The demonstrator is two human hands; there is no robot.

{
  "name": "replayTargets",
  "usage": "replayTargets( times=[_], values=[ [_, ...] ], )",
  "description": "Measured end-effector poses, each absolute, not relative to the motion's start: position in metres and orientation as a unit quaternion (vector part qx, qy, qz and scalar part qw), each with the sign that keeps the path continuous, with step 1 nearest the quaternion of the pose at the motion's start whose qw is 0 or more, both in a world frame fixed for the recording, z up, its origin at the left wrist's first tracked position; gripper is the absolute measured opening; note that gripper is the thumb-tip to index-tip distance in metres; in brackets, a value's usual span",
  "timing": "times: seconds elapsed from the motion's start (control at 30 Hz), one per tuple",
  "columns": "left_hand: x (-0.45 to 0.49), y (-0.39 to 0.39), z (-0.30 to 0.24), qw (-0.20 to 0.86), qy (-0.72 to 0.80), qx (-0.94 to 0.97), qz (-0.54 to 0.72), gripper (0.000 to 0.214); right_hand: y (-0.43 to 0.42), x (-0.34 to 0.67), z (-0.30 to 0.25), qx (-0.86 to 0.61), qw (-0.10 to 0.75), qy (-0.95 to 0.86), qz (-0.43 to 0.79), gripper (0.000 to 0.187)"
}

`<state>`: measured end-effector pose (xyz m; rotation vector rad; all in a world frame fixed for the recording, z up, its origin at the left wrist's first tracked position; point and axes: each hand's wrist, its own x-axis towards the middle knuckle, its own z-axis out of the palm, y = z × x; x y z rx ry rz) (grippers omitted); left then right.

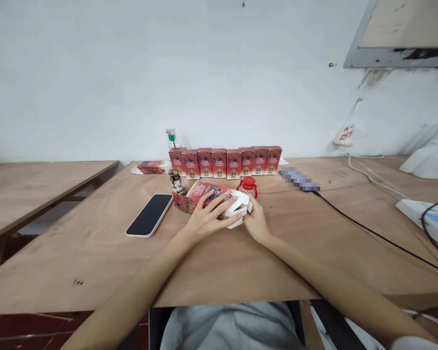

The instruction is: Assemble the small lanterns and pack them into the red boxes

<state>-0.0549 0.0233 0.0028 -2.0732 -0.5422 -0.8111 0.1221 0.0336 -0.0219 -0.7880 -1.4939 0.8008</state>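
A red printed carton (204, 190) with white inner flaps lies tilted above the table between my hands. My left hand (208, 216) spreads its fingers over the top face and holds the carton. At the open white end, my right hand (256, 221) grips the flaps (241, 204), its fingertips partly hidden behind them. Just behind my right hand stands a small red lantern (248, 185), partly covered by the carton. A small bronze-coloured lantern (176, 182) stands behind the carton's left end.
Several closed red cartons (219, 163) stand in a row near the wall, and a flattened-looking one (153, 167) lies left of them. A phone (149, 215) rests at left. A cabled device (300, 180) and a white power strip (427, 221) are at right.
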Motion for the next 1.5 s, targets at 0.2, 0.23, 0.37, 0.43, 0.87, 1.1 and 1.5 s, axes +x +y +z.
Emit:
replayTargets(
  times=[0.2, 0.23, 0.37, 0.43, 0.87, 1.1, 1.5],
  values=[
    [-0.058, 0.027, -0.002, 0.346, -0.246, -0.843, -0.330, 0.040, 0.028, 0.121, -0.027, -0.332, 0.654, -0.603, 0.314, 0.035],
    [-0.058, 0.028, -0.003, 0.343, -0.245, -0.843, -0.334, 0.040, 0.028, 0.121, -0.028, -0.331, 0.656, -0.599, 0.317, 0.030],
    [-0.058, 0.027, -0.001, 0.350, -0.228, -0.836, -0.355, 0.037, 0.029, 0.120, -0.029, -0.321, 0.652, -0.606, 0.323, 0.019],
    [-0.057, 0.026, 0.000, 0.356, -0.225, -0.829, -0.367, 0.036, 0.028, 0.120, -0.029, -0.310, 0.673, -0.605, 0.291, 0.021],
    [-0.053, 0.019, 0.009, 0.381, -0.229, -0.794, -0.414, 0.034, 0.023, 0.120, -0.024, -0.276, 0.695, -0.625, 0.223, 0.019],
    [-0.055, 0.022, 0.007, 0.368, -0.232, -0.803, -0.407, 0.036, 0.023, 0.125, -0.022, -0.331, 0.625, -0.678, 0.201, 0.014],
    [-0.056, 0.024, 0.001, 0.326, -0.260, -0.832, -0.366, 0.033, 0.030, 0.125, -0.032, -0.330, 0.576, -0.718, 0.208, 0.024]
  ],
)
